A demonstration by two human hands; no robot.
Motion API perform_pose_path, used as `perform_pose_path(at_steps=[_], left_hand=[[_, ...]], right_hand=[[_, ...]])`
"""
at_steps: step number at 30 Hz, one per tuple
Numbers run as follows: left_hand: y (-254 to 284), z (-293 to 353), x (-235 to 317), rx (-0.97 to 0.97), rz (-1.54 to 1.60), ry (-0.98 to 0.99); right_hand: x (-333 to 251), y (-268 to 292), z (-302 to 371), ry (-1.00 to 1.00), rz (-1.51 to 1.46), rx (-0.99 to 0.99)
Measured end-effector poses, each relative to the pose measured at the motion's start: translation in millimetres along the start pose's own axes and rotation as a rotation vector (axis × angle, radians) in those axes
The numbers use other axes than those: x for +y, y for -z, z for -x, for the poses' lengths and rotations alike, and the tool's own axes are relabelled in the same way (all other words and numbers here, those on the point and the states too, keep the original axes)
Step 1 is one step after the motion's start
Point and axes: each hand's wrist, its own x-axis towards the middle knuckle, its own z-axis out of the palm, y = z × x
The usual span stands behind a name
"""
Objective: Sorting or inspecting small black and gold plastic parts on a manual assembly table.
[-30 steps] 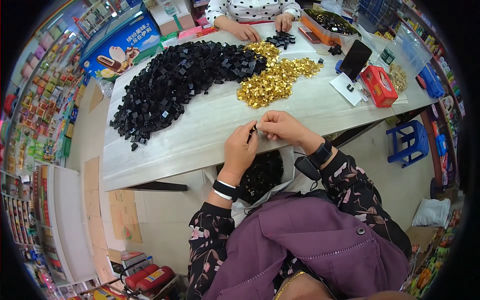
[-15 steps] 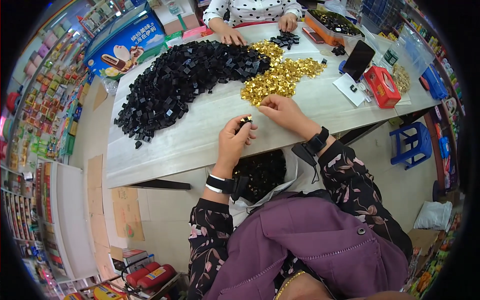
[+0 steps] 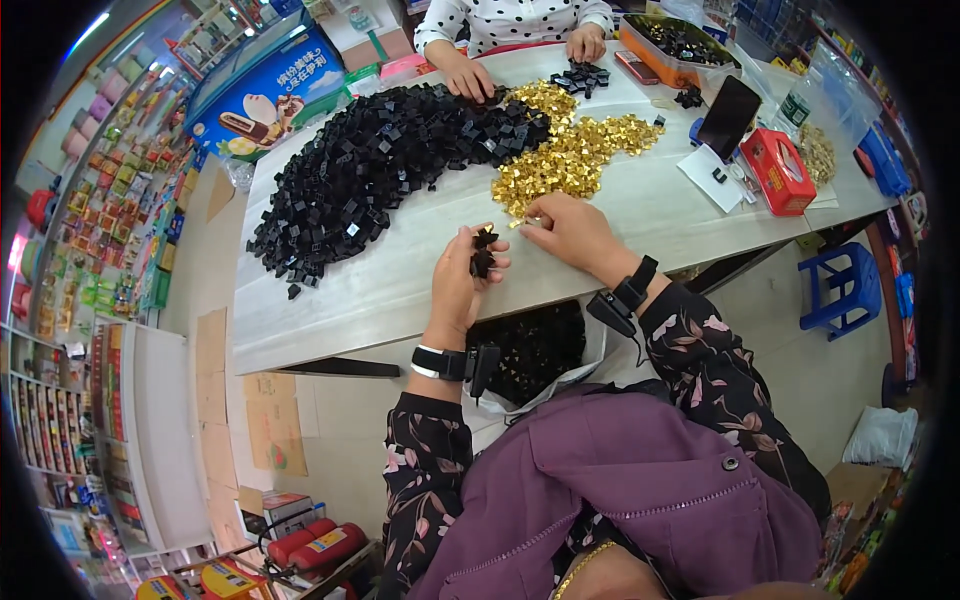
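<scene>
My left hand is raised over the table's near edge, its fingers curled round several small black plastic pieces. A bit of gold shows at the top of that handful. To its right, my right hand rests low over the tabletop with thumb and forefinger pinched at a small gold piece. Just beyond those fingertips spreads a pile of small shiny gold pieces. A large heap of square black plastic pieces covers the left part of the table, touching the gold pile.
Across the table, a co-worker's hand touches the black heap; their other hand is by a small black cluster. An orange tub, phone and red box stand right. An open white sack of black pieces sits below the edge.
My left hand has turned, so the black pieces in its fingers show more. My right hand has drawn slightly back from the gold pile. The co-worker's hand has moved onto the black heap.
</scene>
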Motion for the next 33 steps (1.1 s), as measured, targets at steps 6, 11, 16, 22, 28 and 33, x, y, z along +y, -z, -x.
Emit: perform_pose_path(at_steps=[6,11,16,22,28,33], left_hand=[[-5,-3,4,0.057,0.032,0.023],[3,-2,5,0.053,0.113,0.054],[27,-4,4,0.085,0.151,-0.007],[72,-19,45,0.292,-0.265,-0.080],[99,-55,72,0.554,-1.389,-0.343],[103,-65,69,0.536,-1.765,-0.421]], right_hand=[[5,-6,-1,0.060,0.006,0.046],[-1,1,3,0.024,-0.036,0.035],[-1,5,4,0.023,-0.072,-0.014],[-3,8,12,0.084,-0.036,-0.013],[0,5,11,0.088,-0.072,-0.002],[1,5,12,0.030,-0.183,0.002]])
